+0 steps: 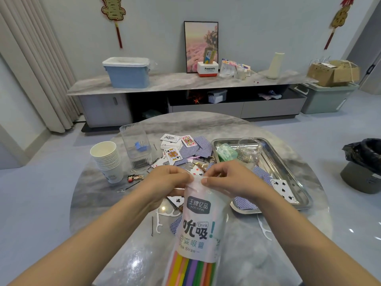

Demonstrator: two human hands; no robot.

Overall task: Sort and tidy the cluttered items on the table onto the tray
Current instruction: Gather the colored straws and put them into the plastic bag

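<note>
Table (115, 234) clutter waits; tray (288, 172) sits right. Straw bag (199, 219) stands upright at centre, its top edge pinched between left hand (165, 180) and right hand (228, 178). Better to press the seal flat before laying it traywards.

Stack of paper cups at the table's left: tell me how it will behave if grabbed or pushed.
The stack of paper cups is probably light, being thin paper. It stands tall and narrow, so a push near the rim would likely tip it. A tight grip might crush the top cup, and lifting it alone could leave the rest behind.
</note>
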